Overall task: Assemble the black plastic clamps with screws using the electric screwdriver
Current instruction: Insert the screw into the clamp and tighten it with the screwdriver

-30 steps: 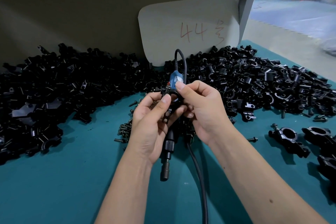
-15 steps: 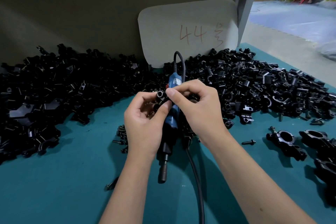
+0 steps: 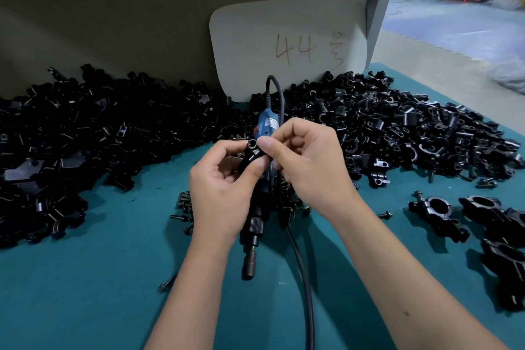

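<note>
slip risk: both hands are working one small black clamp piece (image 3: 253, 150) up in the air, so if a thumb slides, my guess is it drops straight into the mess below and you're fishing for it.

mix-up risk: it'd land right by the loose screws (image 3: 183, 203) and the screwdriver (image 3: 257, 207), all dark on dark, easy to grab the wrong bit.

misalignment risk: I can't tell if a screw is already in the hole. If the halves aren't lined up when the driver goes on, the thread could probably cross or chew the plastic.

cord risk: the screwdriver's cable (image 3: 302, 278) runs toward 6 o'clock between the forearms, so an elbow could snag it and drag the tool.

left hand (image 3: 220, 193): fingers curled, thumb and fingertips pinching the piece from the 7 o'clock side.

right hand (image 3: 309, 167): thumb and forefinger pinching the same piece from 3 o'clock, other fingers curled in.

clamp piece looks: glossy black plastic, small, a round open socket facing up at its top end. The rest is hidden by fingers.

where it is: dead centre, held just above the blue screwdriver lying on the teal worktop (image 3: 85, 293).

supply: big piles of black parts (image 3: 397, 133) at 10 and 2 o'clock.

done ones: a few finished clamps (image 3: 437, 213) sit off at 4 o'clock.
</note>
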Action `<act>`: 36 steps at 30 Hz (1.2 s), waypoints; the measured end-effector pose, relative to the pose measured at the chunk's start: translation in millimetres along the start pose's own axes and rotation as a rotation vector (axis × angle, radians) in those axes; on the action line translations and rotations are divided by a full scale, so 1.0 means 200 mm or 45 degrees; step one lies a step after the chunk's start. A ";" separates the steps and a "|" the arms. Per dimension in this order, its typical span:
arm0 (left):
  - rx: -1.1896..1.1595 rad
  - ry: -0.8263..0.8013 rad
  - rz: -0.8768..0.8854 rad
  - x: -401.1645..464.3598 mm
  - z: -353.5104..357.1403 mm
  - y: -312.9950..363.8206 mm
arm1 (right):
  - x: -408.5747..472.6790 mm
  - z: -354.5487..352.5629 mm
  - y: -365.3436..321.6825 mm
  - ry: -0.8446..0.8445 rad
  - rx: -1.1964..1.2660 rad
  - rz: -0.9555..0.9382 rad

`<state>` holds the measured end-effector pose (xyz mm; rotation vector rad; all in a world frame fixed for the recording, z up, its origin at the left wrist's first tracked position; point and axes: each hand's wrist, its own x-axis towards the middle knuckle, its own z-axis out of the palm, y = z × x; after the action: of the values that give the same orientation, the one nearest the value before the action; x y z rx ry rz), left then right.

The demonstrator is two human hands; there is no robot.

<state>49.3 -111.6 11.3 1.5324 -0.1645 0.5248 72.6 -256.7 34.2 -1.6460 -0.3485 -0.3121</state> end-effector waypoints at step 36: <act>0.560 0.004 0.421 -0.01 0.01 0.02 | -0.02 0.08 -0.03 0.190 -0.770 0.027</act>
<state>47.0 -114.2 13.5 1.9456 -0.3188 0.8679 66.6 -239.6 37.2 -2.1997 -0.1242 -0.5593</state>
